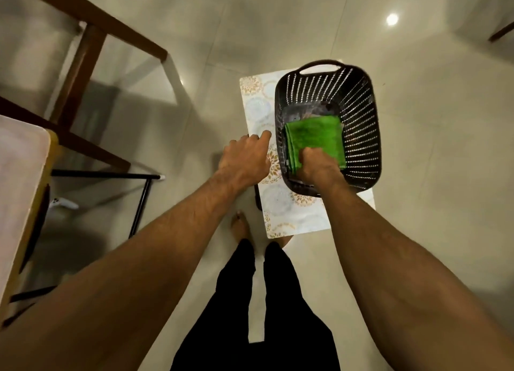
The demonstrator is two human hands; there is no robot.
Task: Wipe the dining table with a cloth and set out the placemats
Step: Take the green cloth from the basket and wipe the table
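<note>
Two bare hands are in view above a tiled floor [417, 148]. The right hand [317, 168] is inside a dark slotted basket [361, 126], with its fingers curled down and closed on the near edge of a folded green cloth [314, 134]. The cloth lies flat on the basket bottom. The basket stands on a low stand with a pale floral-patterned top [258, 112]. The left hand [244, 156] is just beside the basket's left wall, over the left edge of that top. Its fingers are curled and one finger reaches forward; whether it grips anything cannot be determined. A pale table corner [22, 176] with a yellowish edge sits at far left, well apart from the basket, with a brown wooden frame [83, 51] beyond it.
</note>
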